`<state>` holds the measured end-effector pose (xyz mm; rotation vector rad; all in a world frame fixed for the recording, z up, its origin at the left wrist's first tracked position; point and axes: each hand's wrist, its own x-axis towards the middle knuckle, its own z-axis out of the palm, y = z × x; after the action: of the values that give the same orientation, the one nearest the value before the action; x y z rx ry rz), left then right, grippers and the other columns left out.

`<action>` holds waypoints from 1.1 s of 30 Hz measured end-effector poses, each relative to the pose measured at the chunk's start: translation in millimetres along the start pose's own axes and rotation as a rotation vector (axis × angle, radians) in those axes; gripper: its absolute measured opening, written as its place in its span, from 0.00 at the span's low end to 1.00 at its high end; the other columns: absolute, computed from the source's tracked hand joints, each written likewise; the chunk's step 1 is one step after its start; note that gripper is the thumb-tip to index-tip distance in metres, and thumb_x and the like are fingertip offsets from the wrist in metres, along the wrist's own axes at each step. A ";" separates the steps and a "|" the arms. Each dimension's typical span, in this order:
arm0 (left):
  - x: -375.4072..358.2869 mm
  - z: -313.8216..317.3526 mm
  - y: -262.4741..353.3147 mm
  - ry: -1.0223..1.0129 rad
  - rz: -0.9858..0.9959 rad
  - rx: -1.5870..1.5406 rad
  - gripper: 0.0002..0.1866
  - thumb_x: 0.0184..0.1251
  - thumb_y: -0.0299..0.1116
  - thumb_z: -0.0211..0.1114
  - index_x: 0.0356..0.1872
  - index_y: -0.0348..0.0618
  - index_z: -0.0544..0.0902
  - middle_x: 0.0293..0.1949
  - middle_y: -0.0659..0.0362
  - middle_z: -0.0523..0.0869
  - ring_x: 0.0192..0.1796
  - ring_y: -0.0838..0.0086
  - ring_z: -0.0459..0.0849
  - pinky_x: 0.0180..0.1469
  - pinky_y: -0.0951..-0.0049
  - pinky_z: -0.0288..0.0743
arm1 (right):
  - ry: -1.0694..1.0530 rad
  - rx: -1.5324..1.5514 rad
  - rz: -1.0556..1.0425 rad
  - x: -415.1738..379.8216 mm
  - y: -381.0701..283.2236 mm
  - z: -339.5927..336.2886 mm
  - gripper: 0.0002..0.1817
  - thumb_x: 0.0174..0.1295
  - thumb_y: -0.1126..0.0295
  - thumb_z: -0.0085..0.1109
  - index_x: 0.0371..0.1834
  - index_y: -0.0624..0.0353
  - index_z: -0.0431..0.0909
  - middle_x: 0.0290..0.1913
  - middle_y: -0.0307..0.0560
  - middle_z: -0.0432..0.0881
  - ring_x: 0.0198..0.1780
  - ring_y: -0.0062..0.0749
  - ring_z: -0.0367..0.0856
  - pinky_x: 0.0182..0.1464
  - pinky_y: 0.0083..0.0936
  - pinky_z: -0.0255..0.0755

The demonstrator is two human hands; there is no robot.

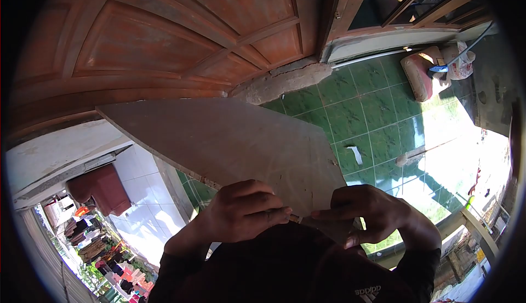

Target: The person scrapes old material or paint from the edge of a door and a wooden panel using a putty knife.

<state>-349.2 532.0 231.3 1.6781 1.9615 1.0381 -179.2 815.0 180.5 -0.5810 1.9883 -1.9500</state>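
Note:
A large flat grey-brown board (241, 138) slants away from my body, its left edge rough and chipped. My left hand (246, 210) is closed over the board's near end, thumb and fingertips pinched on a small short piece (295, 218) with a pale tip. I cannot make out what kind of thing that piece is. At the board's near right corner, my right hand (372, 215) curls round the edge, its index finger stretched toward the piece and its thumb lower down. Part of the board's near end is hidden by my hands and dark shirt.
A carved brown wooden door (181, 34) stands beyond the board. Green floor tiles (350, 116) lie to the right, with a white scrap (356, 154) on them. Farther off are a filled sack (419, 78) and a wooden frame (479, 232). A dark red seat (104, 188) is at left.

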 end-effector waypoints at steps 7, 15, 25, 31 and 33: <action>-0.6 -1.7 -1.3 -0.003 0.011 -0.008 0.12 0.58 0.33 0.87 0.41 0.47 0.94 0.41 0.66 0.91 0.45 0.71 0.89 0.40 0.72 0.87 | 0.001 0.020 0.018 4.1 -0.9 1.9 0.39 0.67 0.43 0.77 0.77 0.53 0.83 0.40 0.50 0.81 0.37 0.46 0.86 0.39 0.42 0.80; -3.0 -1.1 -3.7 0.027 0.017 0.031 0.20 0.53 0.35 0.92 0.41 0.44 0.88 0.40 0.63 0.93 0.44 0.69 0.92 0.40 0.69 0.87 | 0.016 -0.148 -0.022 20.9 -15.2 1.3 0.45 0.62 0.40 0.81 0.77 0.56 0.83 0.39 0.50 0.82 0.34 0.46 0.85 0.39 0.42 0.78; 27.0 9.7 -21.8 0.278 0.065 0.054 0.20 0.52 0.33 0.90 0.41 0.42 0.87 0.38 0.59 0.91 0.42 0.63 0.91 0.43 0.64 0.86 | 0.509 -0.611 0.229 32.9 -71.2 -3.2 0.26 0.49 0.72 0.87 0.54 0.63 0.92 0.35 0.50 0.85 0.36 0.44 0.85 0.39 0.36 0.80; 65.2 9.1 -48.6 0.379 0.051 0.073 0.20 0.55 0.33 0.88 0.44 0.42 0.87 0.38 0.56 0.90 0.42 0.59 0.89 0.45 0.58 0.84 | 0.614 -0.723 0.269 73.6 -68.6 -25.8 0.25 0.48 0.88 0.70 0.53 0.63 0.92 0.41 0.53 0.88 0.46 0.52 0.87 0.46 0.41 0.81; 78.0 8.3 -57.4 0.423 0.053 0.088 0.21 0.55 0.33 0.88 0.45 0.42 0.86 0.39 0.56 0.91 0.44 0.59 0.90 0.47 0.57 0.84 | 0.557 -0.778 0.338 82.3 -69.0 -47.4 0.18 0.53 0.84 0.73 0.50 0.65 0.91 0.43 0.55 0.89 0.45 0.49 0.89 0.48 0.41 0.82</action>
<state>-401.3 607.4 199.0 1.6679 2.2567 1.4432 -268.4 817.1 256.8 0.1946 2.9575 -1.1619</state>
